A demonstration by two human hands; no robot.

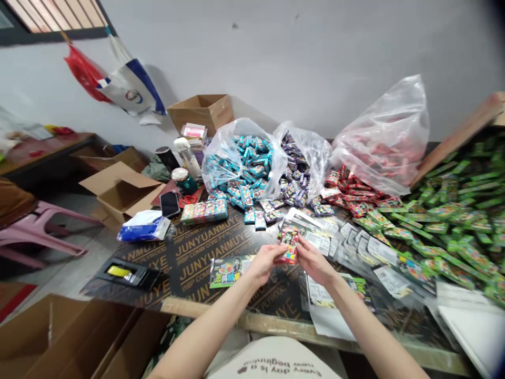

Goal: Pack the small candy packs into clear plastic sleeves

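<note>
Reference point for all positions: the clear bag of blue packets, which rests at the wall side of the table.

Item in hand: one red packet, held above the table, in front of the bag and a little to its right. Whether a second packet lies behind it cannot be told.

Left hand: clamped on the packet's left side, thumb across the printed face. Right hand: fingers closed at the packet's right edge. Both are bare and near each other, with the packet between them.

Surroundings: purple packets lie just right of the bag, loose red packets beyond those, and green packets farthest right. A printed wrapper lies flat in front of the bag; plastic sleeves spread to its front right.

Handling assessment: a two-sided grip appears sound. Pressure is best light and even, since the glossy packet probably creases or slips if squeezed. The left thumb would do better nearer the edge, leaving the print open to inspection. Wrists should ride high enough to avoid dragging the loose sleeves, which look easily disturbed.
</note>
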